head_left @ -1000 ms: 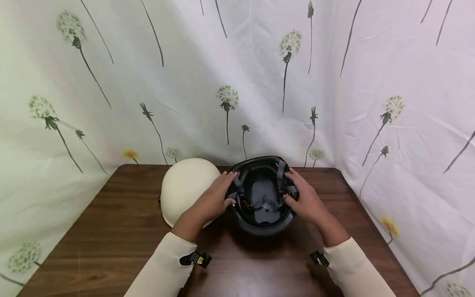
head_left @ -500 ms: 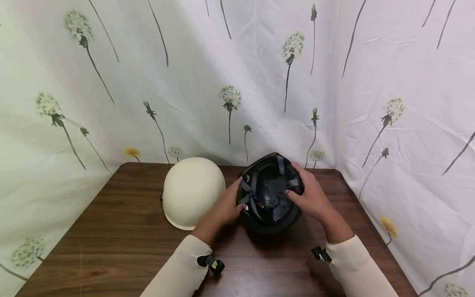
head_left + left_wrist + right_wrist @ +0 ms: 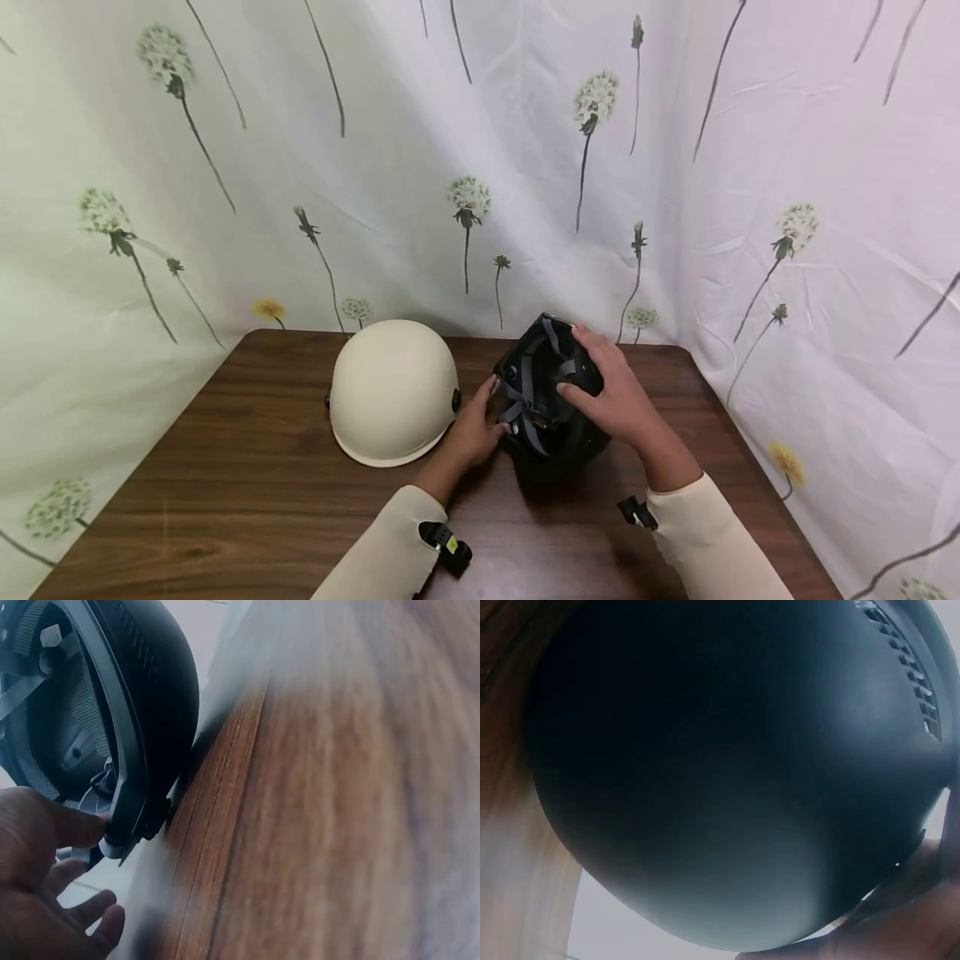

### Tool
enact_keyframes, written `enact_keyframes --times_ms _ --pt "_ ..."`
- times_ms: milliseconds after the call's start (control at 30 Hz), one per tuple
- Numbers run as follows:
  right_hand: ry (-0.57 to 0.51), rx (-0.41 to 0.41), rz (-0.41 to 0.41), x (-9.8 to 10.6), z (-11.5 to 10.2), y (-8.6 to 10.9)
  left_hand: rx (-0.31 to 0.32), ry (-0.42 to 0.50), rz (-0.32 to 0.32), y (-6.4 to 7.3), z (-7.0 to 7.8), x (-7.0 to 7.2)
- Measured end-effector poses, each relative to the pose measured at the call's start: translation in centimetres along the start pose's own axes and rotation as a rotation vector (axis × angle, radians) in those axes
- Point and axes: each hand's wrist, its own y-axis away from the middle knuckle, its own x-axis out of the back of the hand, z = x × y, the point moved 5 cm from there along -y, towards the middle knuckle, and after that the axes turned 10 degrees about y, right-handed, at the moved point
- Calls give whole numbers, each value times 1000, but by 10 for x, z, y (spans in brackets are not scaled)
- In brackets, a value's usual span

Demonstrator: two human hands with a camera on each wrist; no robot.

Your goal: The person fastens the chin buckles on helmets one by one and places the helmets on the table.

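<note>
A black helmet (image 3: 558, 450) rests tilted on the table, its hollow turned up and toward the left, with grey straps (image 3: 527, 379) inside. My right hand (image 3: 618, 396) grips its right rim, thumb over the inner edge and fingers along the outside. On the left rim, my left hand (image 3: 474, 429) holds the edge near a strap end. The left wrist view has the thumb (image 3: 79, 827) on the rim, with other fingers bent below it. In the right wrist view the smooth outer shell (image 3: 727, 772) fills most of the frame, and a row of vents (image 3: 911, 667) shows.
A cream helmet (image 3: 393, 392) sits dome up on the brown wooden table (image 3: 247, 467), left of the black one. White cloth (image 3: 390, 167) printed with dandelions hangs behind the table and along its sides.
The black helmet has turned and tipped, so its hollow faces more to the left. My left hand has shifted right and slightly down with the rim. The cream helmet stays in place.
</note>
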Motion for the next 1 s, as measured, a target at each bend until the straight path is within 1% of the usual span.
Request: enact_keyframes --times_ms 100,233,300,400,567,700,767,800,867,1000 --pt "-17 -8 -9 -2 0 0 16 -15 -28 -2 -3 -2" --pt "-53 -56 -28 -4 1 0 39 -40 -67 -4 -5 -4" --pt "-59 -79 -24 -5 0 -1 51 -29 -85 -4 -6 -5" --pt "-35 -77 -8 -6 -1 -2 59 38 -115 -4 -7 -7" --pt "-15 -82 -7 -8 -5 -4 58 195 -137 -1 -9 -10" --pt "16 -113 0 -9 -12 -6 42 239 -155 0 -10 -9" --pt "51 -122 4 -10 -18 -8 35 224 -162 0 -11 -9" --pt "75 -125 4 -11 -21 -9 37 198 -159 0 -12 -8" --pt "123 -133 3 -11 -28 -12 39 126 -149 -1 -13 -7" --pt "204 -161 -13 -11 -37 -17 70 -1 -127 -2 -16 -9"
